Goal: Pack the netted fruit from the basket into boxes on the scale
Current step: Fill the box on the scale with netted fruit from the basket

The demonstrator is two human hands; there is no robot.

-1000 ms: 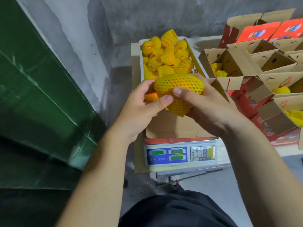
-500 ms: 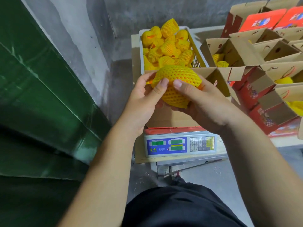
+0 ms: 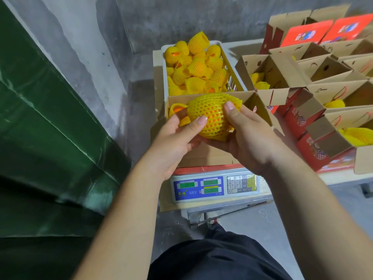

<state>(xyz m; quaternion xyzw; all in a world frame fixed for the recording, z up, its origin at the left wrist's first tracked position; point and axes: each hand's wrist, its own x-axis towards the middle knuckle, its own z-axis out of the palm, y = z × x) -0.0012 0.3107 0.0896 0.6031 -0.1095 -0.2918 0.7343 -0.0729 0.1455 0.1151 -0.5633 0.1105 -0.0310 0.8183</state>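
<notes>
— So, where does this one go?

— Both hands have it: the left hand [image 3: 177, 136] cups the netted fruit [image 3: 212, 116] from the side with its thumb laid on the foam mesh, and the right hand [image 3: 248, 138] grasps it from underneath, thumb pressed near the net's open end. It sits above the open carton [image 3: 205, 156] on the digital scale [image 3: 214, 187], near the carton's far wall.

— And to set it down well?

— I'd lower it rather than drop it, and tuck the loose net end under or to the side so the sleeve doesn't slide off. One netted piece [image 3: 177, 109] already lies in the carton's far left corner, so this one should probably go just beside it, snug, leaving room for more. Then let go before reading the weight.

— What does the scale read?

— Can't tell. The green displays are lit but too blurred to read.

— How full is the carton?

— Hard to say; the hands and fruit cover most of its inside. The white basket [image 3: 164, 63] behind it is heaped with netted fruit, so I'd judge plenty remains. The boxes to the right [image 3: 282, 65] run off the frame's edge, and only some show yellow nets inside.
</notes>
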